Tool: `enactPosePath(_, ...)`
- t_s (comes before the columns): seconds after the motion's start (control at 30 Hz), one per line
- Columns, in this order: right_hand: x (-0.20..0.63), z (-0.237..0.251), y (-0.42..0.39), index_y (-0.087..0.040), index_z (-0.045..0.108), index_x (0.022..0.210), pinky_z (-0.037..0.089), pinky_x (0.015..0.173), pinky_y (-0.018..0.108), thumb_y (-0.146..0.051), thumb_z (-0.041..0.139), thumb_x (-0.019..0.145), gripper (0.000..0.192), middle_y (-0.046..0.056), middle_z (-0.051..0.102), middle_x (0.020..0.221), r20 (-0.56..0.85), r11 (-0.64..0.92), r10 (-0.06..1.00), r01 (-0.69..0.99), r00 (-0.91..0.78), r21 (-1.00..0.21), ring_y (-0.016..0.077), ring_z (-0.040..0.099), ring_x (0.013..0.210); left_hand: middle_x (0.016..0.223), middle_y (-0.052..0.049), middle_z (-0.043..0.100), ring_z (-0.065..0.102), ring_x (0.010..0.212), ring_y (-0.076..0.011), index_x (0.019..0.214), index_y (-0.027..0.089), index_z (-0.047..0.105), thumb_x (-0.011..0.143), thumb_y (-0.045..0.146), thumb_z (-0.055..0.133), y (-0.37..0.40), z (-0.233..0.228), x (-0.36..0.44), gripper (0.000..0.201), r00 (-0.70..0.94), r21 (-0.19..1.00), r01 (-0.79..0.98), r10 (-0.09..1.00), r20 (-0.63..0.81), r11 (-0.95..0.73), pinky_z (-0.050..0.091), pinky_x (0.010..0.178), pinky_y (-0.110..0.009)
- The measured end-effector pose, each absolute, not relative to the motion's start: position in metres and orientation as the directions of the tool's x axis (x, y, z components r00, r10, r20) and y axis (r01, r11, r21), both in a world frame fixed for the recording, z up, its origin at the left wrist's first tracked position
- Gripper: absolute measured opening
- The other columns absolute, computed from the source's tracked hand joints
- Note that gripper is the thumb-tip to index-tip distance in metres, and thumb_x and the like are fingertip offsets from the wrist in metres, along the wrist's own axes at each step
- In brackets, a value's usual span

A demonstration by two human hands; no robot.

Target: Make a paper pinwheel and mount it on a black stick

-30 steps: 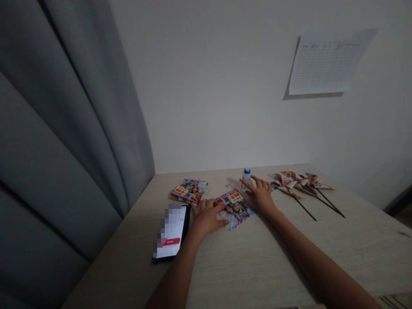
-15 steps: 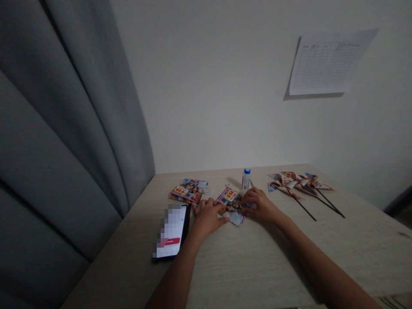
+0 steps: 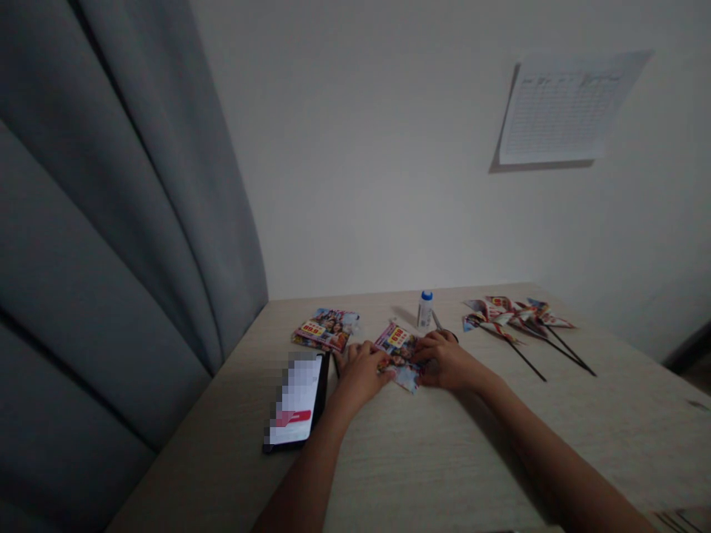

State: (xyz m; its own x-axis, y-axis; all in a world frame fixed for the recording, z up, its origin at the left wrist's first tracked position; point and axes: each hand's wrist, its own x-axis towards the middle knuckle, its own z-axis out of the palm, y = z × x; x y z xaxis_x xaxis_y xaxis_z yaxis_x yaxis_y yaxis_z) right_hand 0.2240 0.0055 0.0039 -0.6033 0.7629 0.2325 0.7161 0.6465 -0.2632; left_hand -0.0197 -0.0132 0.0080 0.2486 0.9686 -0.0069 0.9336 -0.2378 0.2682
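Printed paper, glossy and many-coloured with a yellow price label, makes up the leaflet [image 3: 398,339] that lies on the table [image 3: 411,459] between the person's two hands. The left hand [image 3: 362,371] lies at the leaflet's left side; its grip is loosely spread, with a gap between thumb and forefinger, and the tips of both touch the paper's left edge. The right hand [image 3: 449,360] is at the opposite edge, fingers curled over the paper and the thumb nearer the person. Whether that grip pinches the paper or only presses it down I cannot tell, as the fingers hide the spot. Between the two grips, the label and part of the picture show, the label toward the far end.

Just beyond the right hand lie scissors [image 3: 437,320], partly hidden by it, their blade pointing toward a white bottle [image 3: 424,314] with a blue cap, which stands upright. Farther right, paper pinwheels [image 3: 500,314] on dark sticks lie together, well apart from the hand. Left of the leaflet, near the far edge, is a pile of similar leaflets [image 3: 326,331]. A phone [image 3: 297,407] with a lit screen lies just beside the left forearm.
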Motion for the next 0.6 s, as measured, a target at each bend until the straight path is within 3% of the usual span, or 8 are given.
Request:
enactPosePath(0.4, 0.2227, 0.0018, 0.0083, -0.033, 0.08, 0.102, 0.031, 0.108, 0.058, -0.041, 0.081, 0.074, 0.029, 0.004, 0.073, 0.116, 0.222, 0.636, 0.772, 0.72, -0.596, -0.277, 0.0316, 0.058, 0.116, 0.142, -0.003, 0.057, 0.039, 0.138, -0.0366, 0.121, 0.04, 0.069, 0.09, 0.059, 0.06, -0.0124, 0.0045, -0.019, 0.037, 0.249, 0.285, 0.927, 0.968, 0.017, -0.243, 0.02, 0.115, -0.074)
enactPosePath(0.6, 0.2192, 0.0071, 0.0059, -0.034, 0.076, 0.116, 0.028, 0.112, 0.059, -0.053, 0.084, 0.07, 0.05, 0.007, 0.069, 0.123, 0.16, 0.597, 0.801, 0.748, -0.577, -0.29, 0.0332, 0.057, 0.119, 0.14, -0.003, 0.059, 0.042, 0.136, -0.0354, 0.117, 0.037, 0.07, 0.089, 0.057, 0.062, -0.0114, -0.0011, -0.0154, 0.034, 0.234, 0.287, 0.925, 0.968, 0.09, -0.25, 0.024, 0.114, -0.07)
